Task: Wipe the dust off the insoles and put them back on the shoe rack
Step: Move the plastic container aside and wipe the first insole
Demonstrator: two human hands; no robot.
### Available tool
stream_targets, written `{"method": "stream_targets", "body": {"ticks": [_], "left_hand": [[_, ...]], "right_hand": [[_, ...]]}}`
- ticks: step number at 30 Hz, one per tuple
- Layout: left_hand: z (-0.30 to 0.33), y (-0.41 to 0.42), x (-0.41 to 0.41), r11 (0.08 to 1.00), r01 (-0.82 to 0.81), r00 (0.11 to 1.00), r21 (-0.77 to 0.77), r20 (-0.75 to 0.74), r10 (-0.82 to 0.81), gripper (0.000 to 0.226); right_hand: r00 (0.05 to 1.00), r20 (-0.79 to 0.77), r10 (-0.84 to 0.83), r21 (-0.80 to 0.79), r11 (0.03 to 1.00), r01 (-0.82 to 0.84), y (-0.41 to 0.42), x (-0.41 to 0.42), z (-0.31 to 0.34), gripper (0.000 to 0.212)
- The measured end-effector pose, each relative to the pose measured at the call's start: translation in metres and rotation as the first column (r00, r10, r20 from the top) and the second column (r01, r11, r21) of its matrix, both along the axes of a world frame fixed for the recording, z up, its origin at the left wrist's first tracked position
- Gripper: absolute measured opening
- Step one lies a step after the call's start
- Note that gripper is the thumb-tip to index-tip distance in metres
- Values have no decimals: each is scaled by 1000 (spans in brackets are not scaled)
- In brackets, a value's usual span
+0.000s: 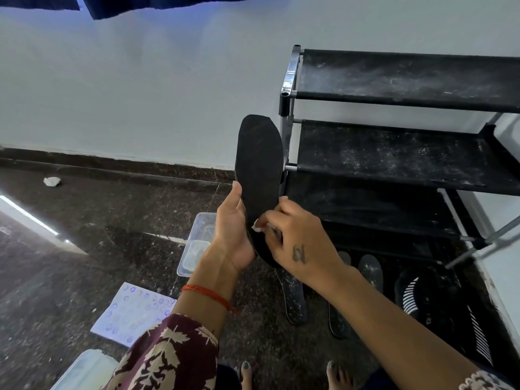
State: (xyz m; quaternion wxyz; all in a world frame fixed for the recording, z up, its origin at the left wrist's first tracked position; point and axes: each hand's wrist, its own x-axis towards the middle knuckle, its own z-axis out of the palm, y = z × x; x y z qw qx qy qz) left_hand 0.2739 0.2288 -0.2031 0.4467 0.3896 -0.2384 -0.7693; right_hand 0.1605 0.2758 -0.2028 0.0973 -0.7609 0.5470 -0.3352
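Insole up in the air, black, standing nearly upright in front of the shoe rack, its long axis running top to bottom with the broad toe end pointing up toward the wall and the heel end down between the two hands. Left hand cradles it from the left, palm facing in, thumb laid along the edge, fingers behind it and out of sight. Right hand presses a small white wipe against the lower part, fingers curled around the wipe; most of that wipe is hidden under them. The heel is covered by the right hand, so its shape is hard to make out. Dusty black shelves on the rack, cut off at the right edge. Down on the floor, three more insoles lie beside a dark shoe, partly hidden by the right forearm. A clear plastic box sits on the floor behind the left wrist.
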Motion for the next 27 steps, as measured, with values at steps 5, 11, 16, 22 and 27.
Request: {"method": "stream_targets", "body": {"ticks": [5,11,16,22,27], "left_hand": [[2,1,-1,1000,14,1000,-3,-7,-14,63],[6,2,-2,1000,22,999,-4,-33,-22,63],[3,2,-2,1000,21,1000,-4,-2,-21,64],[6,2,-1,999,45,998,24,-51,-44,69],[4,-1,1,999,33,990,33,-138,-29,75]], "right_hand": [[985,-129,-115,-37,993,111,-2,-8,-2,8],[985,67,-160,-64,984,164,-2,-13,5,9],[1000,-23,-16,-26,1000,16,1,0,1,15],[978,-107,-181,89,978,191,-4,-19,4,21],[969,147,-200,110,977,185,-6,-27,11,15]]}}
